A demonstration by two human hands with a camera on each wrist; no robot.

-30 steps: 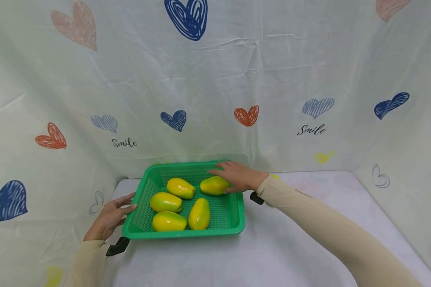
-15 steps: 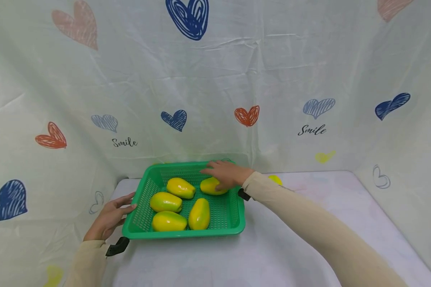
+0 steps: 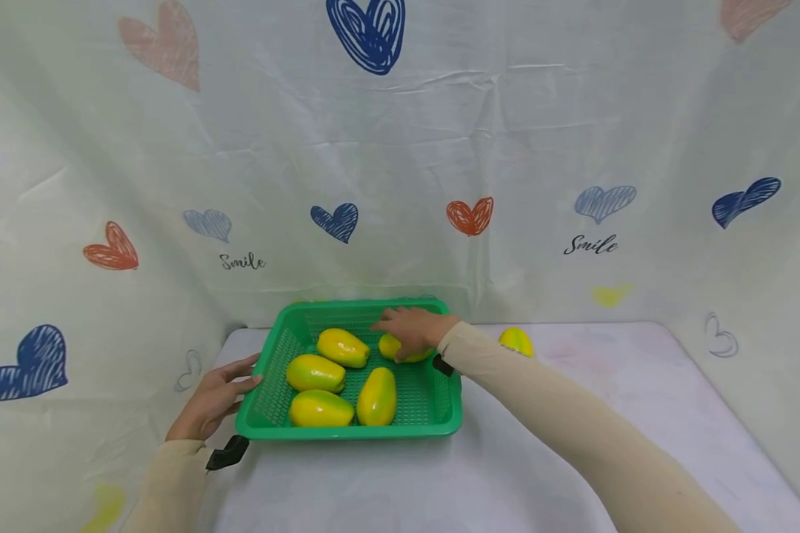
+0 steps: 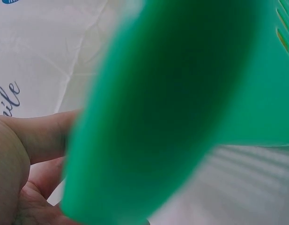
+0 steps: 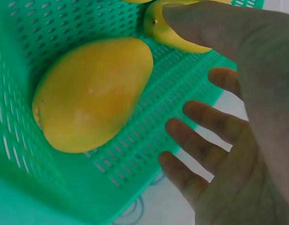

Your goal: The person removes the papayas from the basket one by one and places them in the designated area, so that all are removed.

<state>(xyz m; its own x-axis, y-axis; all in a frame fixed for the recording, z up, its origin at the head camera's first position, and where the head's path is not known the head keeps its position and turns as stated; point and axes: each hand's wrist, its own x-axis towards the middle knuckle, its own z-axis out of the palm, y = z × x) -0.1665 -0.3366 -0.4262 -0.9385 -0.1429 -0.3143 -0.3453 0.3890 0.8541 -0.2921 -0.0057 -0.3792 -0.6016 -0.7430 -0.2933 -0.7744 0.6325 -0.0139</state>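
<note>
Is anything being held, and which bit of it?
The left hand holds the basket by its left rim. The right hand looks like it holds nothing: its fingers are spread.

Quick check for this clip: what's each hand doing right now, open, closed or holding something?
Left hand: holding the green basket.
Right hand: open by a yellow fruit, holding nothing.

The person's right arm (image 3: 560, 407), in a long, close-fitting beige sleeve, stretches diagonally from lower right toward the centre. The bare right grip (image 3: 418, 330) lies palm down, thumb (image 5: 205, 23) extended, four fingers (image 5: 196, 143) spread and slightly bent. The left arm (image 3: 167, 488), also beige-sleeved, rises from the bottom; the bare left grip (image 3: 215, 400) angles up and right, thumb and forefinger parted.
</note>
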